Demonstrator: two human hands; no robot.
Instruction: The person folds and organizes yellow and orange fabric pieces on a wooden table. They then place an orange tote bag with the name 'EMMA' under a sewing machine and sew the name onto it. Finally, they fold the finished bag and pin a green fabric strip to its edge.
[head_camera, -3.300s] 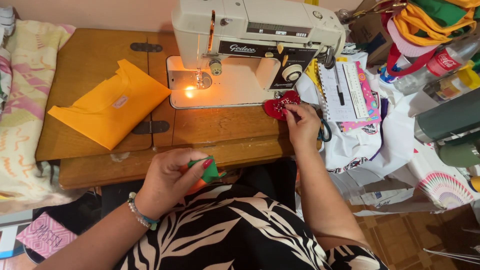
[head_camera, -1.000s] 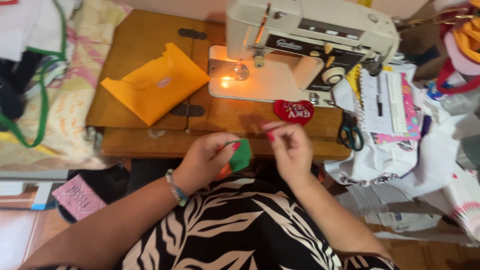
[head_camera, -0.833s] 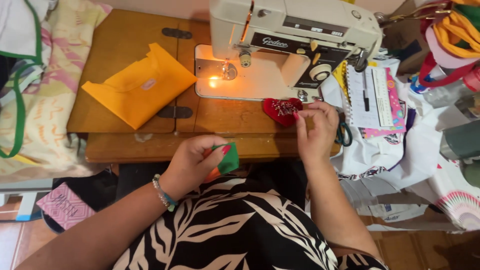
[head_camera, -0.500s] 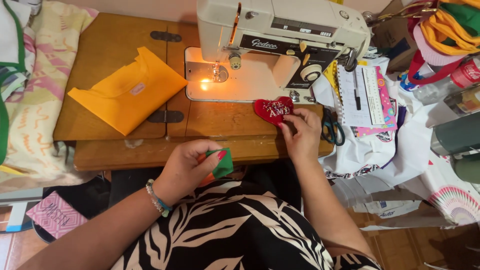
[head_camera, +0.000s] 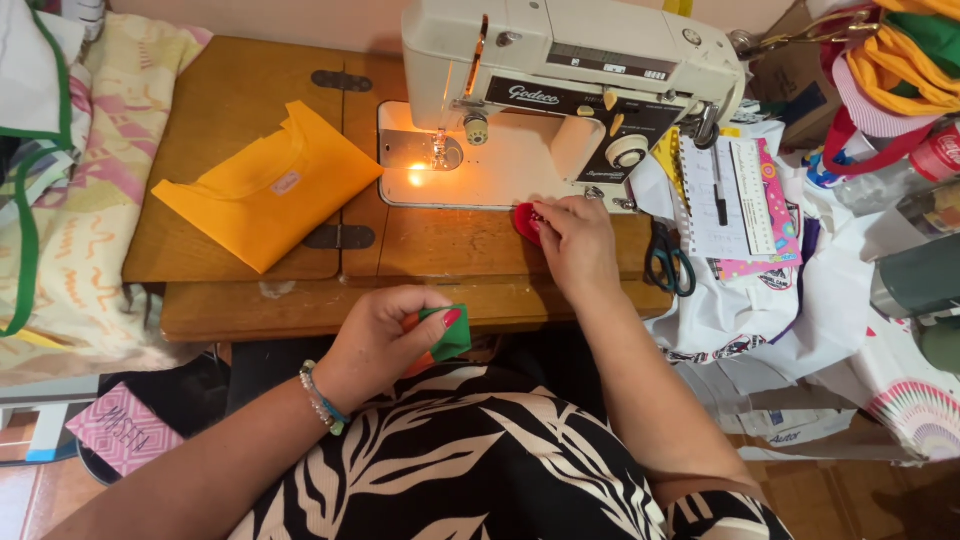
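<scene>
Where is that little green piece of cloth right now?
The green cloth piece is pinched in the left hand, low in the head view, just before the wooden table's front edge, above the person's lap.

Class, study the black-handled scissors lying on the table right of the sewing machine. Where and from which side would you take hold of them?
Take the scissors by the two looped handles at the near end, probably coming from the table's front edge: the loops face the person, the blades point away toward the notebook.

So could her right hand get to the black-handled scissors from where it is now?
Probably yes. The right hand rests on the red piece on the table, and the scissors lie just to its right, uncovered, with nothing between them.
</scene>
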